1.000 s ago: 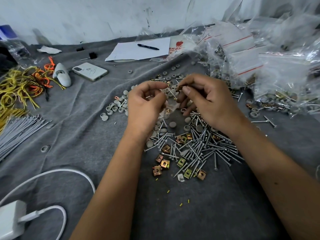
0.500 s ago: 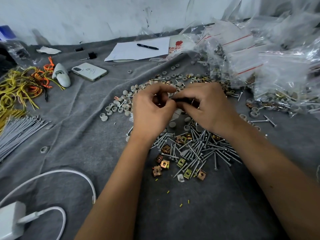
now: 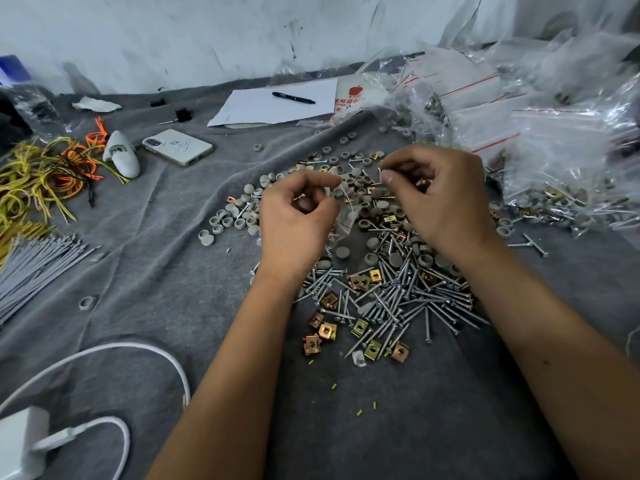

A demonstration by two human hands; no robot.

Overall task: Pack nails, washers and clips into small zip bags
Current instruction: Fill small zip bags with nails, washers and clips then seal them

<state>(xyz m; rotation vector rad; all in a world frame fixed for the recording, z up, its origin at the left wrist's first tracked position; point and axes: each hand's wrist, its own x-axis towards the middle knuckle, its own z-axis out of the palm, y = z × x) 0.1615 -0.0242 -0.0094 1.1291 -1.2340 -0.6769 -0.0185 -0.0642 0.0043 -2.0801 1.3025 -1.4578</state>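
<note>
Left hand [image 3: 294, 220]: fingers curled, pinching the top edge of a small clear zip bag [image 3: 343, 216] that hangs below the fingertips, centre of the frame.
Right hand [image 3: 440, 199]: thumb and forefinger pinched on a small thin metal piece, likely a nail, just right of the bag's mouth; too small to tell more.
Hands: apart, near each other, raised over the pile of parts.
Nails [image 3: 398, 299]: a loose silver heap on the grey cloth [image 3: 156, 271] covering the bench, lower centre, between the two forearms.
Clips [image 3: 327, 330]: brass-coloured square pieces scattered along the near edge of the nail heap and mixed into it.
Washers [image 3: 235, 216]: grey round caps spread from left of the left hand up to the middle of the frame.
Filled bags [image 3: 554, 161]: a heap of clear zip bags with red strips, upper right.
Paper and pen [image 3: 292, 97]: white sheet with a black pen on it, upper centre.
Phone [image 3: 178, 147]: lying flat, upper left of centre.
Wires [image 3: 38, 174]: yellow and orange tangle, left edge.
Grey ties [image 3: 31, 268]: a bundle at the left edge, below the wires.
Charger [image 3: 20, 441]: white block with a white cable, lower left corner.
</note>
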